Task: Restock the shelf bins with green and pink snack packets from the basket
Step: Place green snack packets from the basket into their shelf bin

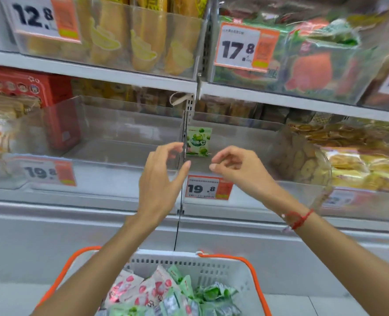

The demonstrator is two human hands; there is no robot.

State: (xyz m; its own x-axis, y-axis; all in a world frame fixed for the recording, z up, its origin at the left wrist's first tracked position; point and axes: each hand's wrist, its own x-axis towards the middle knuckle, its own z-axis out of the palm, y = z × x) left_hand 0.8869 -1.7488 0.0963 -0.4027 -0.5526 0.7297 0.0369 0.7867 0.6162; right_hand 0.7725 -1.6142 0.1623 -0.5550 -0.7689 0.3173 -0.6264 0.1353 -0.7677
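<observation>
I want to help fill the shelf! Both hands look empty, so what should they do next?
Probably reach down into the basket for more packets. The left hand and right hand hold nothing, only one green packet stands in the clear bin, and green and pink packets fill the basket.

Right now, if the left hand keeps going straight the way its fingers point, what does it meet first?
Probably the upright metal divider between the two clear bins: the left hand points up and slightly right toward it. Just beyond stands the green snack packet. Depth is unclear from this single view.
</observation>
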